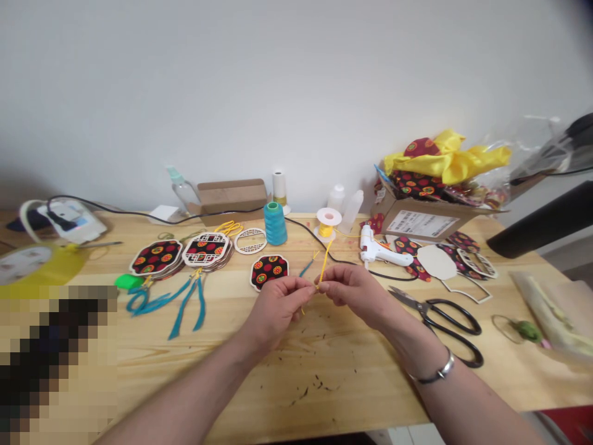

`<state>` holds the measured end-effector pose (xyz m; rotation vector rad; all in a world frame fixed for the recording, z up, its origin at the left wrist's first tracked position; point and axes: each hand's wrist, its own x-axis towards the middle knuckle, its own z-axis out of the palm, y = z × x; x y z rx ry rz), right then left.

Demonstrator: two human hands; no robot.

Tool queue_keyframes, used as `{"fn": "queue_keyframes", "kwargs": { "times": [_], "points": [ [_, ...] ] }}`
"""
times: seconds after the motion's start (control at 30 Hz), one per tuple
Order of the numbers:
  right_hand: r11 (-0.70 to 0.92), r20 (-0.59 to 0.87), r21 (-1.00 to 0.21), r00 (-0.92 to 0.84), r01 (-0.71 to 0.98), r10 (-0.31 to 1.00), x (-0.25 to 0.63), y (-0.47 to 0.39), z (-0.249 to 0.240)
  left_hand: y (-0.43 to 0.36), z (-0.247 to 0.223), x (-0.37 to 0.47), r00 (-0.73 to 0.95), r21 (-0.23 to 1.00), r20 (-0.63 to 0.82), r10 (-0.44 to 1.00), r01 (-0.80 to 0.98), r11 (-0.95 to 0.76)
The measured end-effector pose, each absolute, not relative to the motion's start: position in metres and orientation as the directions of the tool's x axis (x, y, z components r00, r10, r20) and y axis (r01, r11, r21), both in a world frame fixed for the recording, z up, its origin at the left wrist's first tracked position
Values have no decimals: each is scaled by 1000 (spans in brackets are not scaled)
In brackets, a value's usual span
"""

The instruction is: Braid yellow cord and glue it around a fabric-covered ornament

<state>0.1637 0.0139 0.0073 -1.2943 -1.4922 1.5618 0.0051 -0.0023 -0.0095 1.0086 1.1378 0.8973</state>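
Note:
Both hands meet above the middle of the table, pinching a thin yellow cord (325, 259). My left hand (282, 306) is closed on it with thumb and forefinger. Touching its fingertips, my right hand (352, 290) pinches the same cord, part of which rises above the fingers while a short end hangs below. Fingertips hide the stretch of cord between them. Behind my left hand lies a patterned fabric panel (269, 272) with a pale edge. A small teal tassel (306, 267) lies just behind the hands.
Black-handled scissors (424, 306) lie right of my right hand, near a white glue gun (377, 250). A teal thread cone (275, 224) and a yellow cord spool (327, 230) stand behind. Left are stacked panels (157, 256) with tassels. A cardboard box (417, 219) holds fabric.

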Motion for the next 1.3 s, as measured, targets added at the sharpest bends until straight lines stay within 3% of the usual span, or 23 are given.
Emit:
{"fn": "queue_keyframes", "kwargs": {
  "times": [0.27,0.5,0.77,1.0,1.3],
  "points": [
    [-41,-140,-936,-264,349,954,163,15,6,-4,-7,5,202,955,-283,937,-28,295],
    [72,-40,-885,-231,460,972,165,16,7,0,-1,2,113,957,-278,954,121,264],
    [109,27,-851,-165,514,986,167,18,0,-2,3,4,144,977,-212,967,41,209],
    [10,-66,-912,-171,409,983,164,16,3,-6,-8,8,222,981,-54,974,195,10],
    [-209,-209,-977,-274,30,939,159,13,2,-5,-11,7,264,938,75,962,308,-158]
  ]
}}
